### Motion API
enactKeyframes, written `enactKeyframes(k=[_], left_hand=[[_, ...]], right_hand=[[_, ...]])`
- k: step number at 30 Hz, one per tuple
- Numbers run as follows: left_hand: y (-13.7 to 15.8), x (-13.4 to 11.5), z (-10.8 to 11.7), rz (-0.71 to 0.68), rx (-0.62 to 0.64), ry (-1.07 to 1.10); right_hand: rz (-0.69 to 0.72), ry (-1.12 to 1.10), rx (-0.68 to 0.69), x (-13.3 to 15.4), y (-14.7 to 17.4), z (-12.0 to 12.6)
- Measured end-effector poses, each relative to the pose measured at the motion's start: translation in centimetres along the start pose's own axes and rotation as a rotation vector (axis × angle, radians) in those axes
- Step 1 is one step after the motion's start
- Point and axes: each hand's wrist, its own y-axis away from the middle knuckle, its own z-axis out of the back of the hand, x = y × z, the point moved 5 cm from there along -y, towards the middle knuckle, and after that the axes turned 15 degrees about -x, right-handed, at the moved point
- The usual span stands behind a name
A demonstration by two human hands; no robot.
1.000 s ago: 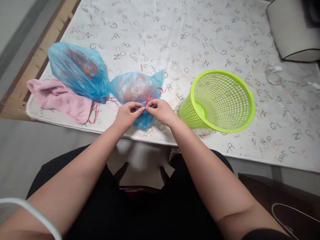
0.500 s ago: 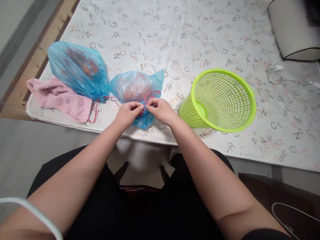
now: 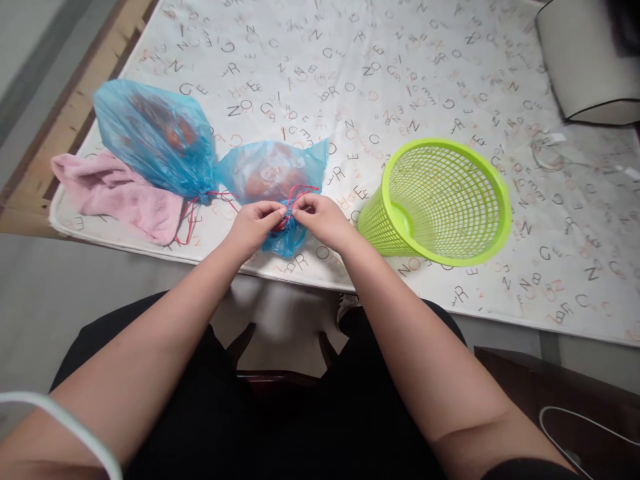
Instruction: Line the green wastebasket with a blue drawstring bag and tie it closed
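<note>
- Two hands, the left hand (image 3: 254, 228) and the right hand (image 3: 324, 220), are pinching red string (image 3: 311, 188) at the gathered neck of the smaller blue bag (image 3: 274, 168).
- This bag is lying by the near edge of the table (image 3: 310, 60), its neck pointing toward the person (image 3: 280, 433), its filled body stretching left to right.
- The larger blue bag (image 3: 155, 137) is resting to its left, a green basket (image 3: 376, 229) standing to its right.
</note>
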Motion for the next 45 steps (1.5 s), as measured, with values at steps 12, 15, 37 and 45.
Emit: enactKeyframes(k=[12,15,37,45], left_hand=[[3.2,-4.1,1.1,-0.007,0.021,0.111],[3.9,-4.7,1.4,-0.014,0.051,0.161],[5.8,-6.3,1.3,-0.033,0.184,0.303],[6.0,-6.4,1.2,0.004,0.192,0.302]], right_hand=[[-0.015,-0.233,0.100,3.6,1.8,1.1],[-0.004,-0.271,0.122,4.2,2.2,1.1],[0.187,-0.358,0.170,6.4,4.0,1.7],[0.189,-0.333,0.153,6.3,4.2,2.0]])
